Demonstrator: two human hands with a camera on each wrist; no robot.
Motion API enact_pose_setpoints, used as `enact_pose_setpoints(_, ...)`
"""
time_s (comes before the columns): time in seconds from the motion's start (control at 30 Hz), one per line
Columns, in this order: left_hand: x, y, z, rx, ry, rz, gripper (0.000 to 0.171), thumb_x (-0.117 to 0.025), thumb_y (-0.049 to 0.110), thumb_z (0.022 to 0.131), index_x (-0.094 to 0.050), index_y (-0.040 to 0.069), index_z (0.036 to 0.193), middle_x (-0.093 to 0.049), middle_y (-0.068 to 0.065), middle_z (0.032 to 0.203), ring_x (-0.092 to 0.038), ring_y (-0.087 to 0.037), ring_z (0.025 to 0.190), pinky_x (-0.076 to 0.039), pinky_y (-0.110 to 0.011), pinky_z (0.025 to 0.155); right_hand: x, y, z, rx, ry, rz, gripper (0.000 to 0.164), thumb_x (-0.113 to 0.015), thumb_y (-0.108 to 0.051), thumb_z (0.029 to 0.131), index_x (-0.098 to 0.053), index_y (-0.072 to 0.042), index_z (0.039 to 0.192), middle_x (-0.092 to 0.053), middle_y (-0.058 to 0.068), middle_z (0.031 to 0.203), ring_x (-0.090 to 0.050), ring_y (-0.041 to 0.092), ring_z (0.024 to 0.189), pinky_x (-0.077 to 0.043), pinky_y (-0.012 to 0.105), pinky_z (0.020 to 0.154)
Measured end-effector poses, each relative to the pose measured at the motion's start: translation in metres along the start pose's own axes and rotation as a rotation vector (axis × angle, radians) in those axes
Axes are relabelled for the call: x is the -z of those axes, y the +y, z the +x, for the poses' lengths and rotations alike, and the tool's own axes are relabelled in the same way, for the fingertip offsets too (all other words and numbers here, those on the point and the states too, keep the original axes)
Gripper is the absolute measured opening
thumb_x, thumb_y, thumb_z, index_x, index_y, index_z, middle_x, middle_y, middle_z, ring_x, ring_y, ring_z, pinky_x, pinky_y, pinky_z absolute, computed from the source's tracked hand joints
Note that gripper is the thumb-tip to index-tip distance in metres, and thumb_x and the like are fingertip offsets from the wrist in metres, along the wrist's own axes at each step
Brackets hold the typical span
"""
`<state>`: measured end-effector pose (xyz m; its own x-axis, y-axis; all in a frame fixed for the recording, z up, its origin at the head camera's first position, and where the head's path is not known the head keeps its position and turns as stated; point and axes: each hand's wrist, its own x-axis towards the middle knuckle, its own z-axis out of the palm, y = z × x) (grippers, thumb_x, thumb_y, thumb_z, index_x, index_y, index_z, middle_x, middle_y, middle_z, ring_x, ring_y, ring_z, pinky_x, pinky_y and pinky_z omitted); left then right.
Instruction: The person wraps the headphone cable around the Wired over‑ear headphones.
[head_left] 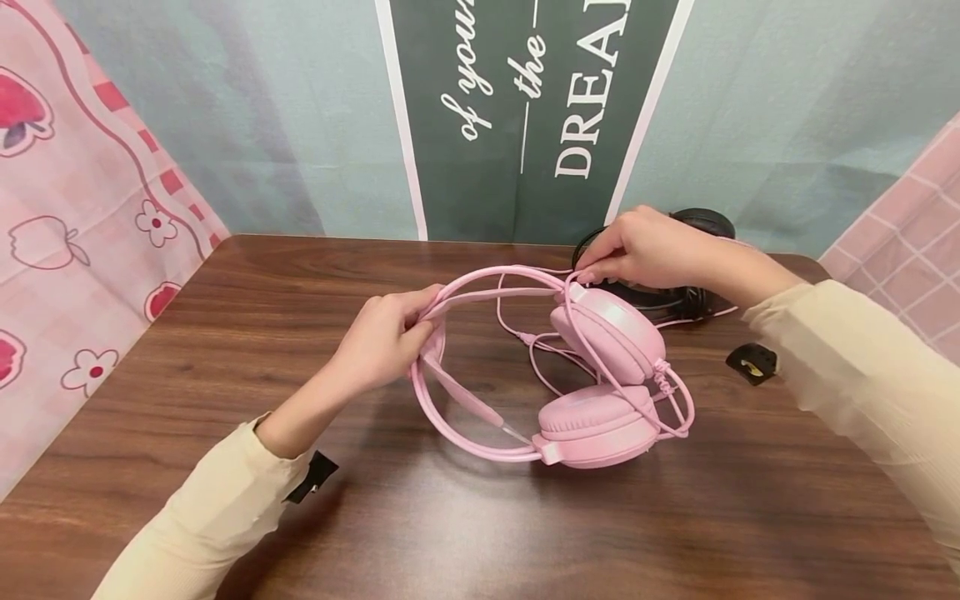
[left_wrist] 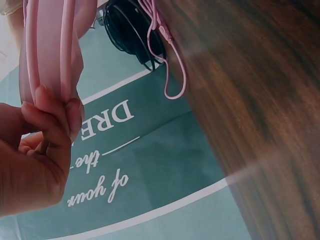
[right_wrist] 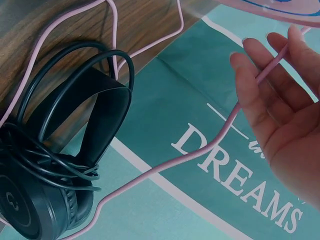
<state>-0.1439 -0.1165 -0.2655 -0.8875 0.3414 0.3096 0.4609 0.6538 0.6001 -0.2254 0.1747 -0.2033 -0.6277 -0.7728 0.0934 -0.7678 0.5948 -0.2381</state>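
A pair of pink headphones (head_left: 611, 329) is held above the wooden table, ear cups toward the right. My left hand (head_left: 382, 337) grips the top of its headband (left_wrist: 50, 55), thumb on one side and fingers on the other. Beside the upper ear cup, my right hand (head_left: 648, 250) holds the pink cable (right_wrist: 200, 150) between thumb and fingers. In the right wrist view the cable crosses the fingers. A loop of it hangs over the ear cups, and more lies loose on the table. Behind the right hand lie black headphones (right_wrist: 30, 200), partly hidden in the head view.
The brown wooden table (head_left: 480, 517) meets a teal backdrop (head_left: 262, 125) with white lettering at its far edge. One small black piece (head_left: 752, 363) lies near the right sleeve, and another black piece (head_left: 313, 477) shows beside the left cuff. A pink patterned cloth (head_left: 82, 208) hangs at left.
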Motion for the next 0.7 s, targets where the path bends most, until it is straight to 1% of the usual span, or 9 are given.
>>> enact_pose_setpoints(0.13,-0.001,-0.002,-0.001,0.010,0.011,-0.025,0.021,-0.050,0.000,0.086,-0.063,0.008,0.100,-0.051,0.002,0.053,-0.046,-0.007,0.034,-0.041,-0.025,0.031,0.002,0.003,-0.004,-0.019,-0.013,-0.033,0.011,-0.069,-0.007,0.079,-0.073,-0.015,0.085,-0.063,-0.007,0.071,-0.050,0.008,0.060,-0.043,0.024,0.056)
enact_pose_setpoints(0.3,0.000,-0.005,-0.004,0.025,0.021,-0.032,0.024,-0.051,-0.001,0.085,-0.064,0.009,0.104,-0.051,0.002,0.052,-0.046,-0.007,0.034,-0.041,-0.025,0.031,0.005,0.008,-0.009,-0.075,-0.047,-0.072,0.013,-0.070,-0.006,0.077,-0.074,-0.017,0.085,-0.066,-0.007,0.075,-0.052,0.009,0.064,-0.045,0.028,0.061)
enact_pose_setpoints(0.43,0.000,-0.008,-0.006,0.040,0.029,-0.047,0.025,-0.052,-0.002,0.085,-0.064,0.008,0.104,-0.051,0.001,0.052,-0.047,-0.008,0.035,-0.043,-0.026,0.032,0.007,0.013,-0.013,-0.121,-0.064,-0.084,0.014,-0.070,-0.006,0.077,-0.074,-0.016,0.087,-0.067,-0.005,0.077,-0.052,0.009,0.064,-0.046,0.030,0.063)
enact_pose_setpoints(0.53,0.002,-0.011,-0.007,0.059,0.026,-0.090,0.026,-0.051,-0.003,0.084,-0.064,0.008,0.104,-0.052,-0.001,0.054,-0.049,-0.010,0.036,-0.044,-0.026,0.032,0.008,0.017,-0.016,-0.160,-0.066,-0.084,0.016,-0.068,-0.005,0.078,-0.074,-0.015,0.090,-0.067,-0.004,0.077,-0.053,0.010,0.062,-0.046,0.029,0.062)
enact_pose_setpoints(0.6,0.003,-0.014,-0.009,0.076,0.020,-0.134,0.030,-0.050,-0.005,0.084,-0.063,0.006,0.109,-0.053,-0.004,0.054,-0.050,-0.012,0.036,-0.045,-0.027,0.032,0.008,0.021,-0.018,-0.196,-0.063,-0.069,0.017,-0.068,-0.005,0.079,-0.074,-0.014,0.091,-0.066,-0.004,0.074,-0.053,0.009,0.059,-0.046,0.026,0.059)
enact_pose_setpoints(0.7,0.006,-0.018,-0.011,0.112,0.016,-0.193,0.037,-0.049,-0.007,0.084,-0.059,0.002,0.118,-0.053,-0.007,0.055,-0.052,-0.019,0.036,-0.045,-0.027,0.032,0.008,0.027,-0.022,-0.257,-0.070,-0.018,0.016,-0.067,-0.003,0.079,-0.072,-0.010,0.092,-0.063,-0.003,0.068,-0.056,0.010,0.055,-0.047,0.021,0.055)
